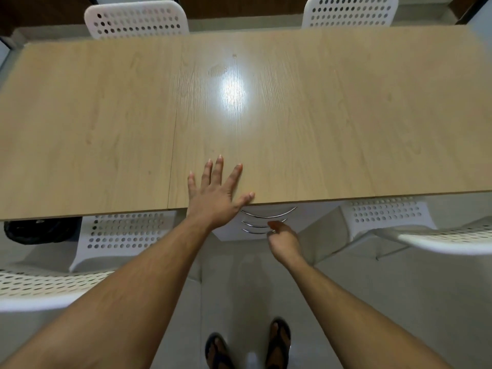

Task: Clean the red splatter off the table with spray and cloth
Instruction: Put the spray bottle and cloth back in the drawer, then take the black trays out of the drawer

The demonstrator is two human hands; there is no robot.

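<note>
- While the person stands at the near edge of the table [292,123], the left hand [215,193] lies flat on the light wood top, palm down, fingers spread wide and grasping nothing; its thumb reaches along the table's front edge.
- Lower down, the right hand [283,239] hangs below the tabletop, in front of a white drawer unit [306,217] with three curved metal handles [266,214].
- Its fingers are loosely curled; whether they pinch something small or touch the lowest handle cannot be told, since that part is blurred. A reddish tint shows at the fingertips.
- On the tabletop nothing stands, and no clear red splatter can be made out; only a bright glare from a lamp [234,94] sits near the middle, with a faint smudge just beyond it.
- Neither spray bottle nor cloth shows anywhere in view.
- A thin seam [174,134] runs front to back across the top, left of the flat hand.
- Two white perforated chairs [135,20] stand at the far side, and two more [125,233] are tucked under the near side, one to each side of the person.
- A dark bag-like object [40,230] lies on the floor under the table's left end.
- Both feet in dark sandals [278,342] stand on the pale tiled floor.
</note>
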